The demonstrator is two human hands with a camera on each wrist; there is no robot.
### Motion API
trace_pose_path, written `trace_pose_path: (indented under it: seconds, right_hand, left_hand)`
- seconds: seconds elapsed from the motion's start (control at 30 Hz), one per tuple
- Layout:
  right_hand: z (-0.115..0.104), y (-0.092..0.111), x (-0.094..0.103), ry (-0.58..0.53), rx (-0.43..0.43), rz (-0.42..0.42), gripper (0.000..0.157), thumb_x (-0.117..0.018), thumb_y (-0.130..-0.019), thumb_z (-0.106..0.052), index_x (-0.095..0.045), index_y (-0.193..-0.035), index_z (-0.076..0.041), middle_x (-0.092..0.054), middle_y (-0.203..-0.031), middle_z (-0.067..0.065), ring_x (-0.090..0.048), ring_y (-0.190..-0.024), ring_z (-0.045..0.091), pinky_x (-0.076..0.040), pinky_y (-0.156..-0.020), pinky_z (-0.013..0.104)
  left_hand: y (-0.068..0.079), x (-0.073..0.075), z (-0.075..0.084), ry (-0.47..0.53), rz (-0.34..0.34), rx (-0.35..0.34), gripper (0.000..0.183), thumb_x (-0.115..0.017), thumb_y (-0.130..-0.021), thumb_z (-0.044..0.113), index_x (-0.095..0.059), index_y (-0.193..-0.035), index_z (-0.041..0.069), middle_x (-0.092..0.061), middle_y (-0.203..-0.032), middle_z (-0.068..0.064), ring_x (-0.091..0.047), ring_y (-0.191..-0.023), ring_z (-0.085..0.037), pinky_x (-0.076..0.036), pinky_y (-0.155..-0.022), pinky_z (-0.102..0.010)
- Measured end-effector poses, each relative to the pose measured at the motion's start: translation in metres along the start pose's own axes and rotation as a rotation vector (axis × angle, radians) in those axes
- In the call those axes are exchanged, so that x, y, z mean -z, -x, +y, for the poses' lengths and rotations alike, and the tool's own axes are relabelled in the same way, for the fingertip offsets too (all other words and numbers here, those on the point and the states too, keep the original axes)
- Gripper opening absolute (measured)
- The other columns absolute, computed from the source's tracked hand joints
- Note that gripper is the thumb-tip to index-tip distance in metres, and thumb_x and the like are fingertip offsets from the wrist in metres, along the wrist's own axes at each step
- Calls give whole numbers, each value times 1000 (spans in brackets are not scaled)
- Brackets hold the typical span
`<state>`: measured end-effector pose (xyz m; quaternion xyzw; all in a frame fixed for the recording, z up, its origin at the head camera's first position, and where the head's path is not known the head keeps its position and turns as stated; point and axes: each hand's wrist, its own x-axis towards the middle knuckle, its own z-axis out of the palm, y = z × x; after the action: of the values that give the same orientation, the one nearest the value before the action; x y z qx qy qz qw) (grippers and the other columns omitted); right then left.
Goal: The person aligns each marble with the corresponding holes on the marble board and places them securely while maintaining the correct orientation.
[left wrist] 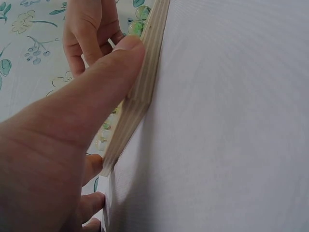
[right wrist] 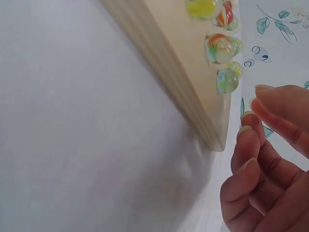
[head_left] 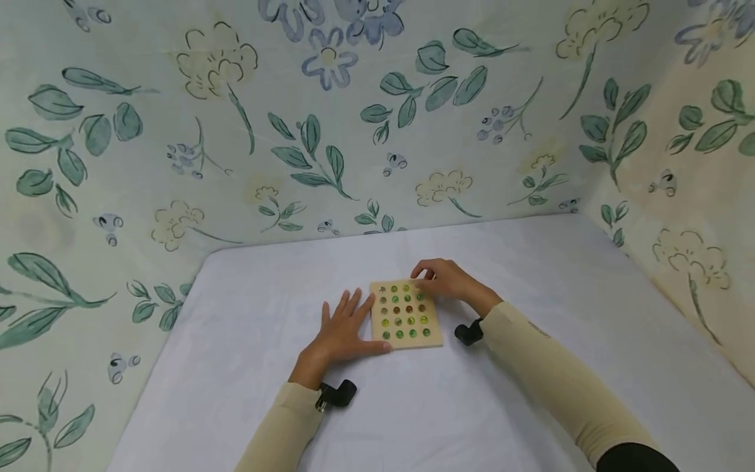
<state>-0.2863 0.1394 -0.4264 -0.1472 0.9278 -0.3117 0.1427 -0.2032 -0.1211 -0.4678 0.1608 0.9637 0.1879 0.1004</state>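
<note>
A pale square wooden board (head_left: 435, 328) lies on the white cloth, with rows of glass marbles (head_left: 411, 320) in it. My left hand (head_left: 345, 335) is spread at its front left corner. In the left wrist view the left thumb (left wrist: 108, 72) lies along the board's edge. My right hand (head_left: 446, 280) hovers by the far right corner with bent fingers. The right wrist view shows its fingertips (right wrist: 247, 137) close together, apart from the nearest green marble (right wrist: 227, 80). Whether something small sits between them is hidden.
White cloth (head_left: 519, 269) covers the table around the board. Flower-printed fabric (head_left: 354, 151) hangs behind and at the sides. A small black camera (head_left: 339, 393) is strapped to the left wrist and another black camera (head_left: 469, 332) to the right.
</note>
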Motion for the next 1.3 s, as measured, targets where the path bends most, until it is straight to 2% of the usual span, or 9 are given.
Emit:
trace_pose_path:
  seconds: [0.43,0.77,1.3]
  right_hand:
    - [23,15,16,34,-38,69,20,-66,-93,-20,-65,-112,-18,-59,-88,6,-53,-75,21,-46,-60,29]
    - [35,32,25,5,-47,78,26,-65,-93,-20,-64,-118,-13,-59,-91,8,-53,-76,21,-45,-61,29]
    - [57,57,38,9,-41,132,23,-66,-92,-16,-65,-114,-9,-60,-87,8,-53,-75,22,-45,-62,31]
  left_hand:
    - [-1,-1,1,-18,9,5,114,-59,-66,84,-17,-156,28,-6,-162,-3,4,-148,-26,9,-113,-58]
    - [1,-1,2,-5,12,3,113,-62,-65,82,-20,-155,27,-7,-162,-4,3,-148,-27,10,-113,-58]
    - [3,-1,4,-2,25,-2,112,-63,-67,80,-22,-155,26,-10,-162,-5,2,-148,-28,8,-113,-59]
